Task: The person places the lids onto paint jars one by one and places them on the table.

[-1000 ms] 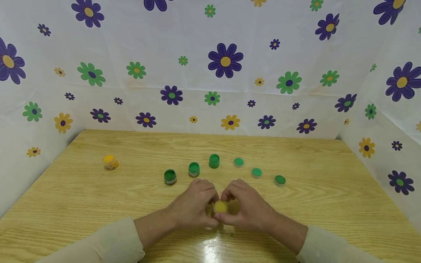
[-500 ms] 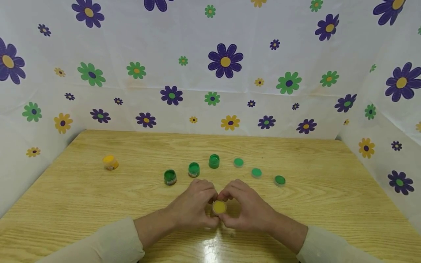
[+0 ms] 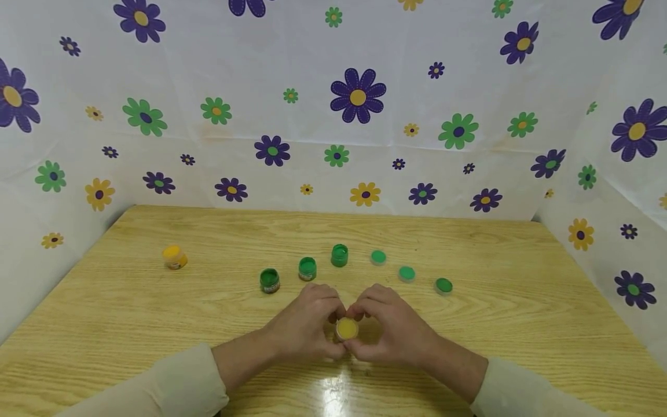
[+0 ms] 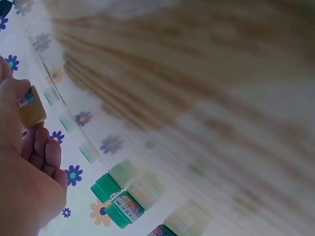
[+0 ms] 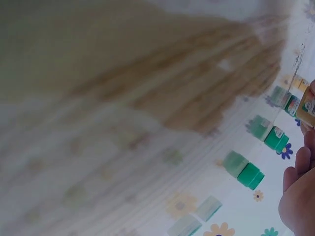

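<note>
A small ochre-yellow paint jar (image 3: 347,329) stands between both hands near the front middle of the table, its round top facing up. My left hand (image 3: 307,327) holds it from the left with curled fingers and thumb. From the right, my right hand (image 3: 391,330) pinches around its top edge, fingertips meeting those of the left. The left wrist view shows the jar's ochre side (image 4: 32,112) with a label, in the fingers of the left hand (image 4: 32,177). In the right wrist view the ochre jar (image 5: 308,109) is partly cut off by the frame edge.
Behind the hands stand three uncovered green paint jars: a dark one (image 3: 270,281), a middle one (image 3: 307,269) and a far one (image 3: 340,255). Three green lids (image 3: 407,274) lie to their right. A yellow paint jar (image 3: 175,257) sits far left. Flowered cloth (image 3: 292,121) hangs around the table.
The ochre jar's top has shifted slightly left between the hands. My right fingers and thumb have moved a little along its edge; the left hand stays nearly still.
</note>
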`<state>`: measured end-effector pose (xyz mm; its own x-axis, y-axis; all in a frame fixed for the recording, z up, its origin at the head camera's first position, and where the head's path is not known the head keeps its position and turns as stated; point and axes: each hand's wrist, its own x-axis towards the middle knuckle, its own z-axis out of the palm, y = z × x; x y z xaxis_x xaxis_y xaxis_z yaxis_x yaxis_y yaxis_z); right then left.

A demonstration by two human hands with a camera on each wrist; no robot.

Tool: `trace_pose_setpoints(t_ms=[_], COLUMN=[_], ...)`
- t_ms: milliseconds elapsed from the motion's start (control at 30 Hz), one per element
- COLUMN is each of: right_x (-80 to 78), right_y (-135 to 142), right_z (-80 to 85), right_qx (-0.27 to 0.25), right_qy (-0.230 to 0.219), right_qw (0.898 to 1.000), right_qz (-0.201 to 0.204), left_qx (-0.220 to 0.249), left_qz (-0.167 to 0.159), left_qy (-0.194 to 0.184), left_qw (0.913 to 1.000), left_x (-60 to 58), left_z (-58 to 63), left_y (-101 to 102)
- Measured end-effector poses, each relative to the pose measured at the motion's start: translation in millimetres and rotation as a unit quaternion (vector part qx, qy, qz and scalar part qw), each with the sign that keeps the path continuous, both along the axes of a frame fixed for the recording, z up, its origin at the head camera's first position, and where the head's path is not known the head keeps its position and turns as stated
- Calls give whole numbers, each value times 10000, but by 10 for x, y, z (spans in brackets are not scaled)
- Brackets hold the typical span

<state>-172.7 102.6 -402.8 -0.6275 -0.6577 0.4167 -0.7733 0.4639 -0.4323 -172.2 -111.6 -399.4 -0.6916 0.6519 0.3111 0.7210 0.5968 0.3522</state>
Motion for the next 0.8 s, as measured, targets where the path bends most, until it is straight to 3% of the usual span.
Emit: trace_pose_setpoints(t_ms=[233,367,533,667,800], right_x=[12,11,25,36,45], right_y=[-34,-37,-43,-65,-35], right_z=[-3,-18,-8,4,28], right_qx=[-7,45,134,17,-47], right_qy=[1053,1353,1155,588,430], right_qw=[9944,9906,9927,9981,9990], right_qz=[-114,-175,-309,-204,-98], left_qx=[41,54,-23,-233,-381], left_qz=[-104,-132,-93,183,432], left_qy=[740,886,948,879,818], left_qw=[9972,9960,9954,9957,9950], left_x=[32,40,42,54,62], left_z=[0,8,5,-1,3], left_y=[18,37,47,-8,-127])
